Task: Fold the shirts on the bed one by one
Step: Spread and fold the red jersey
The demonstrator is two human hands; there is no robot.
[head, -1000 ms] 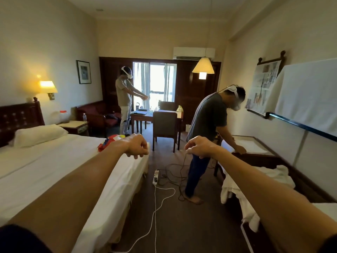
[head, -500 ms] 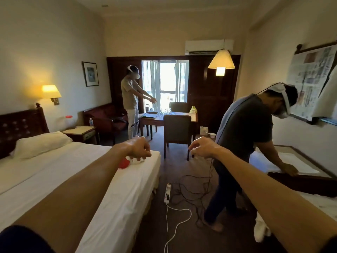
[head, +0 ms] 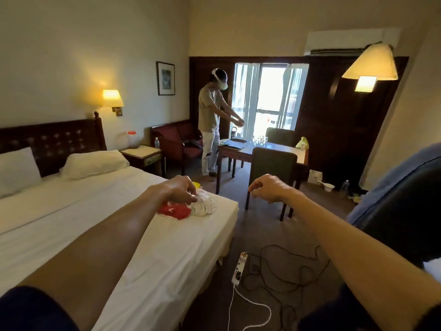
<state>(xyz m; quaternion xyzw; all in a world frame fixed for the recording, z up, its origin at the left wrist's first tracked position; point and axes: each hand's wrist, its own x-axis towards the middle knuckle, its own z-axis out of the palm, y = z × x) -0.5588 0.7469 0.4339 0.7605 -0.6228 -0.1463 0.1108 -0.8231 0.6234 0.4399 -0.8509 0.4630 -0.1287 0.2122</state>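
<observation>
A small pile of crumpled shirts lies near the far corner of the white bed: a red shirt, a white shirt and a bit of yellow cloth behind them. My left hand is stretched out in front of the pile, fingers curled downward, and covers part of it; whether it touches the cloth is unclear. My right hand hovers to the right, beyond the bed's edge, with loosely curled fingers and nothing in it.
A dark chair and a wooden table stand past the bed's foot. A power strip and tangled cables lie on the carpet beside the bed. One person stands by the table; another person's back is close on the right.
The view has swung left, bringing more of the bed and the shirt pile into sight. Both arms stay stretched forward, hands slightly lower. The person on the right has slid to the frame's edge.
</observation>
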